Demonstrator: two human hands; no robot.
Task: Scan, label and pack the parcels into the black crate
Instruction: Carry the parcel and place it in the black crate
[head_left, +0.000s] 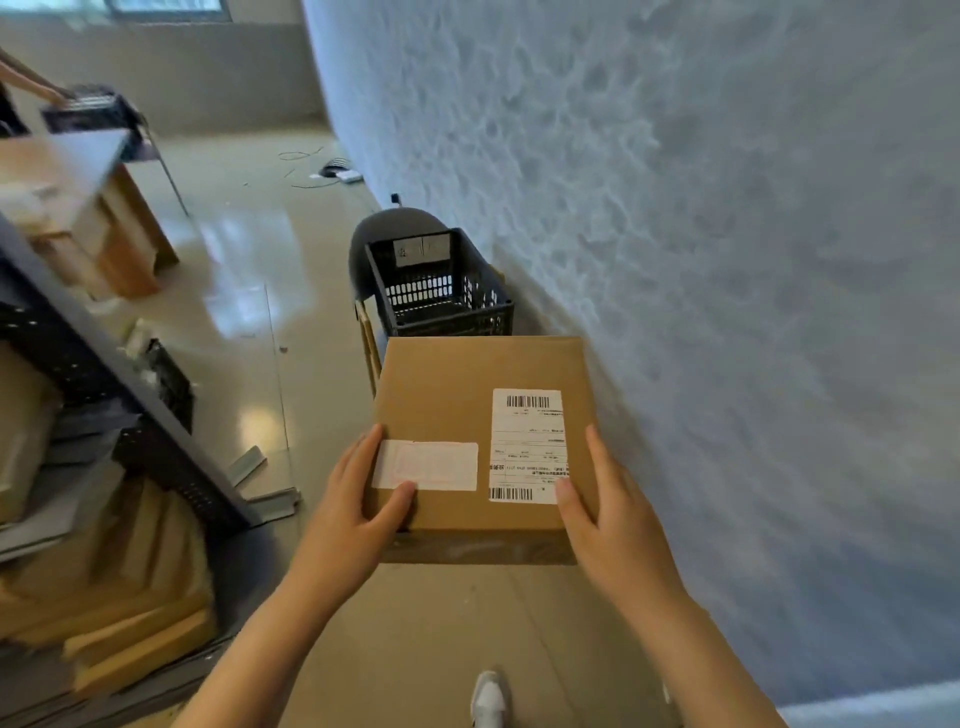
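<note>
While both hands hold parcel (467, 431), black crate (441, 286) ahead, wall (727, 260) right

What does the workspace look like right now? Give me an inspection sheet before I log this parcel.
Surface: glossy beige floor; no worktable in view.
Job's things: flat brown cardboard parcel held level, with a white barcode shipping label and a smaller white sticker on top; black slatted plastic crate ahead on a dark round-backed chair, apparently holding no parcels.
Clutter: stacked cardboard sheets and a dark metal shelf rack at left.
Grips: left hand and right hand each hold a near corner of the parcel, thumbs on top.
Cables: loose wires on the far floor.
Surroundings: textured white wall at right; another person's arm far left.
</note>
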